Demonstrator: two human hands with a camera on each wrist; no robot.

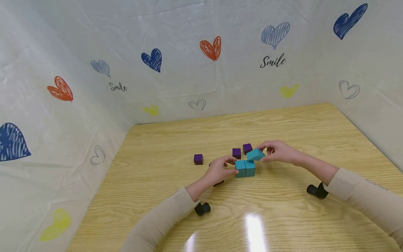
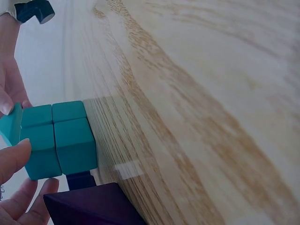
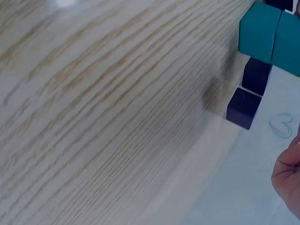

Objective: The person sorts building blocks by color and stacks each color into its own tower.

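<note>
Several teal cubes stand on the table as a two-by-two stack. My left hand is at the stack's left side, thumb and fingers pinching the upper left cube. From the right, my right hand holds a teal triangular block between thumb and fingertips. That block is tilted and overlaps the top right of the stack in the head view. In the right wrist view the fingers lie mostly beyond the frame edge.
Behind the stack sit two purple cubes. Another purple cube lies farther left, and a dark purple block is partly hidden under my left hand. Heart-printed sheeting encloses the wooden table at the back and sides.
</note>
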